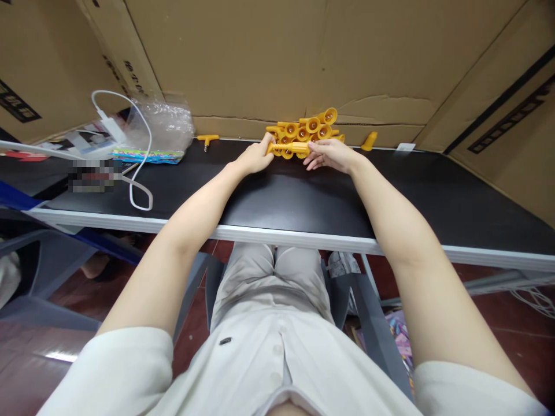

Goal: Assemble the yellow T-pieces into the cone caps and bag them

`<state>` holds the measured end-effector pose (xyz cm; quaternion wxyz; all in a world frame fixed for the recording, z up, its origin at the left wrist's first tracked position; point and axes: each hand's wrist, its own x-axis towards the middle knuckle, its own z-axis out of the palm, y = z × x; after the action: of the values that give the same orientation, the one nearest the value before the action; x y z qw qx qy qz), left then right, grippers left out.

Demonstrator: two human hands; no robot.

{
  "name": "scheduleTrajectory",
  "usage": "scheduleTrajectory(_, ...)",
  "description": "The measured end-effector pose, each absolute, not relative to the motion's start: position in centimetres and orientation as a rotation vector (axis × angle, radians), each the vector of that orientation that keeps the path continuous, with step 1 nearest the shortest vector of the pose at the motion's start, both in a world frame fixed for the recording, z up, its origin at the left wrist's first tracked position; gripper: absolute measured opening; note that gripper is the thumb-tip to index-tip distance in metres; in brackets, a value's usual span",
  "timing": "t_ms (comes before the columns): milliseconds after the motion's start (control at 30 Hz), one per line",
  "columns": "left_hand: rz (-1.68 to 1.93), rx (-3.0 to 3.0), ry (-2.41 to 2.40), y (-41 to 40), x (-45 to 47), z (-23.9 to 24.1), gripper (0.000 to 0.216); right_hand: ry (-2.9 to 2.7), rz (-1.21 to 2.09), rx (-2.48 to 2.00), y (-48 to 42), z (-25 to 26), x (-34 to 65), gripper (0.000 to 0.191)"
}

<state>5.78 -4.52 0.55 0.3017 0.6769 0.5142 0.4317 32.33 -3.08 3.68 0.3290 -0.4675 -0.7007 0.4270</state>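
Your left hand (256, 156) and right hand (328, 155) grasp opposite ends of one yellow piece (289, 148), lying nine-to-three, at twelve o'clock.

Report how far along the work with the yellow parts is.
Done: a stack of yellow parts sits against the cardboard wall. In hand: left hand and right hand hold one yellow piece between them. Left: a loose T-piece and cone piece lie apart.

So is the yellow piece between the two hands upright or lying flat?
Lying flat: the yellow piece runs sideways, left hand at one end, right hand at the other.
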Motion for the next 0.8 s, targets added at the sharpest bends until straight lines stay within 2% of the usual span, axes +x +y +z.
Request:
scheduleTrajectory(167,1.153,1.835,1.378,-4.4,5.6,0.4,0.035,-1.827,1.109,-1.243,-2.2,2.8,31.8,0.065)
scheduleTrajectory(400,1.118,1.947,1.439,-4.0,5.5,0.3,0.031,-1.835,1.069,-1.266,-1.2,2.4,32.0,0.065)
scheduleTrajectory(600,0.78,2.18,1.674,-4.7,6.0,1.3,0.037,-1.822,1.044,-1.168,-1.2,2.3,32.3,0.05)
scheduleTrajectory(733,0.713,2.242,1.729,-4.9,6.2,1.5,0.044,-1.854,0.983,-1.117,-1.2,2.3,32.2,0.04)
scheduleTrajectory(800,0.719,2.3,1.737,-4.7,6.0,1.2,0.046,-1.858,0.975,-1.102,-1.3,2.4,32.2,0.042)
